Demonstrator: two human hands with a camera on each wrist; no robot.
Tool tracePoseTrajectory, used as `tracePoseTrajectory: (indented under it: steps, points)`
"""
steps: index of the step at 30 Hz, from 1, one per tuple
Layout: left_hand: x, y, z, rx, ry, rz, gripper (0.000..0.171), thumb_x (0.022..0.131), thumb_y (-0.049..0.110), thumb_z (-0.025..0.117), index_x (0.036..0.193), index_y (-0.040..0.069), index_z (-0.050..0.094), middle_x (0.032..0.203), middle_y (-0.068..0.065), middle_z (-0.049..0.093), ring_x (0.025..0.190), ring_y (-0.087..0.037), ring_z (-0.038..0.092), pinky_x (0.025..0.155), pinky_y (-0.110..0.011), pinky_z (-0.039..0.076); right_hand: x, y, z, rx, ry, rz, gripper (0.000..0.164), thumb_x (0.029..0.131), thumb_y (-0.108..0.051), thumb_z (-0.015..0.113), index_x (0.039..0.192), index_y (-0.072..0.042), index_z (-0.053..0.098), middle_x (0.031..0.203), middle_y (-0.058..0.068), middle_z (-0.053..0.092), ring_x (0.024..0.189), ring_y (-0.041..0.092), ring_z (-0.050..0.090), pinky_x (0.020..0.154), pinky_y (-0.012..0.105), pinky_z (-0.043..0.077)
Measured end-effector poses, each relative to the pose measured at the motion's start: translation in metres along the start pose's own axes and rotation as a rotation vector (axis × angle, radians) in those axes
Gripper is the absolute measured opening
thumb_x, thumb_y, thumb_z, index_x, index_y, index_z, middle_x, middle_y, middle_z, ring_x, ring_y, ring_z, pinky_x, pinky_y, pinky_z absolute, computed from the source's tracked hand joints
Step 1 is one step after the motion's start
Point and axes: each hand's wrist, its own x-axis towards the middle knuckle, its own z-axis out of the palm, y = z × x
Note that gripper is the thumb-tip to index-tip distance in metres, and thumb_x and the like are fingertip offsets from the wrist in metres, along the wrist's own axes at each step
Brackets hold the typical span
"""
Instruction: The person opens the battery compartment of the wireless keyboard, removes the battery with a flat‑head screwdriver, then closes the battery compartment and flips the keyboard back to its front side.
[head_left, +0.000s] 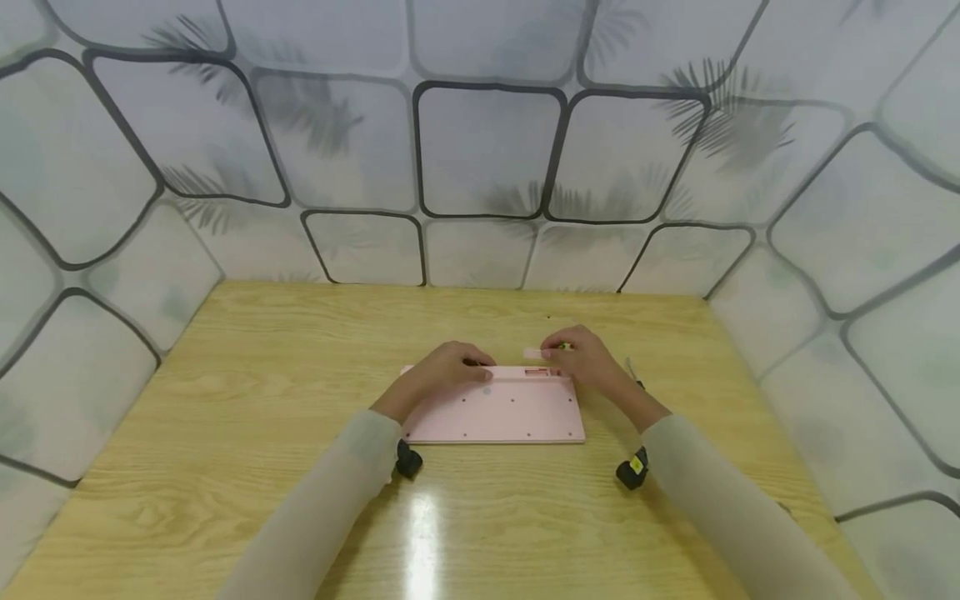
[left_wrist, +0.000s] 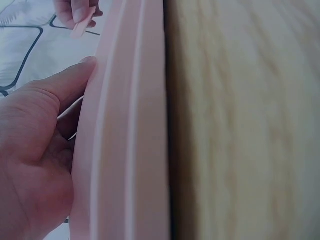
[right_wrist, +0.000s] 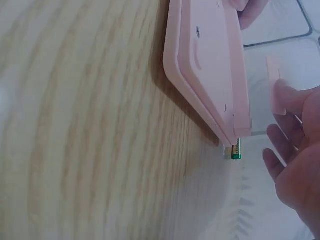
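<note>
A pink keyboard [head_left: 517, 421] lies face down on the table, small screw holes dotting its underside. Its battery compartment [head_left: 537, 372] shows uncovered near the far right edge. My left hand [head_left: 448, 367] grips the far edge left of that compartment, thumb on the upper side and fingers behind. Just beyond the compartment, my right hand [head_left: 588, 360] pinches a small pink battery cover [right_wrist: 274, 85] between thumb and fingers, held apart from the keyboard. A green and gold battery [right_wrist: 236, 150] shows past the keyboard's corner in the right wrist view.
The light wooden table [head_left: 285, 375] meets a patterned backdrop [head_left: 487, 150] at the back and sides. A thin metal tool with a dark handle [head_left: 632, 371] lies beside my right wrist, partly hidden. A tiny dark speck [head_left: 548, 317] sits behind the right hand.
</note>
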Motion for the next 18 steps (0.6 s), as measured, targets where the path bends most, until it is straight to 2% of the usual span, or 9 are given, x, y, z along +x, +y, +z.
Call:
tracePoseTrajectory:
  steps: [3, 5, 8, 12, 15, 18]
  points:
    - [0.000, 0.000, -0.001, -0.002, 0.000, -0.005, 0.028, 0.098, 0.029, 0.069, 0.125, 0.021, 0.072, 0.128, -0.001, 0.069, 0.121, -0.021, 0.062, 0.103, -0.043, 0.049, -0.002, 0.000, -0.001, 0.043, -0.030, -0.011, 0.015, 0.099, -0.012, 0.064, 0.107, -0.003, 0.074, 0.109, 0.015, 0.065, 0.081, 0.023, 0.064, 0.070, 0.034, 0.051]
    - [0.000, 0.000, -0.001, -0.004, -0.002, -0.005, 0.028, 0.098, 0.029, 0.068, 0.125, 0.021, 0.072, 0.128, -0.001, 0.068, 0.121, -0.021, 0.061, 0.103, -0.043, 0.049, -0.003, 0.002, 0.000, 0.055, -0.040, -0.026, 0.013, 0.099, -0.009, 0.064, 0.104, -0.002, 0.074, 0.105, 0.016, 0.066, 0.078, 0.023, 0.065, 0.066, 0.031, 0.052]
    - [0.000, 0.000, -0.001, -0.005, -0.004, -0.006, 0.028, 0.098, 0.028, 0.068, 0.125, 0.021, 0.072, 0.128, -0.001, 0.068, 0.121, -0.021, 0.062, 0.103, -0.043, 0.049, -0.004, 0.005, 0.001, 0.035, -0.043, -0.048, 0.011, 0.097, -0.007, 0.066, 0.101, -0.002, 0.075, 0.108, 0.016, 0.066, 0.091, 0.025, 0.064, 0.072, 0.030, 0.052]
    - [-0.001, 0.001, -0.001, -0.007, -0.004, -0.006, 0.028, 0.098, 0.028, 0.068, 0.125, 0.021, 0.073, 0.128, -0.001, 0.069, 0.122, -0.021, 0.062, 0.103, -0.042, 0.049, -0.006, 0.008, 0.002, 0.023, -0.044, -0.051, 0.010, 0.096, -0.008, 0.068, 0.099, -0.005, 0.077, 0.112, 0.016, 0.067, 0.109, 0.032, 0.059, 0.085, 0.042, 0.052]
    - [-0.001, 0.001, 0.000, -0.012, 0.000, -0.012, 0.028, 0.098, 0.028, 0.068, 0.124, 0.021, 0.073, 0.128, -0.001, 0.069, 0.122, -0.021, 0.062, 0.103, -0.043, 0.049, -0.007, 0.010, 0.004, 0.022, -0.042, -0.065, 0.010, 0.096, -0.010, 0.068, 0.098, -0.005, 0.077, 0.111, 0.016, 0.067, 0.111, 0.036, 0.058, 0.089, 0.048, 0.050]
    - [-0.001, 0.001, 0.000, -0.017, 0.004, -0.017, 0.027, 0.098, 0.028, 0.069, 0.124, 0.021, 0.073, 0.127, 0.000, 0.069, 0.122, -0.021, 0.062, 0.103, -0.042, 0.049, -0.008, 0.011, 0.006, 0.009, -0.029, -0.076, 0.009, 0.096, -0.009, 0.068, 0.098, -0.006, 0.076, 0.110, 0.015, 0.067, 0.111, 0.035, 0.057, 0.089, 0.048, 0.048]
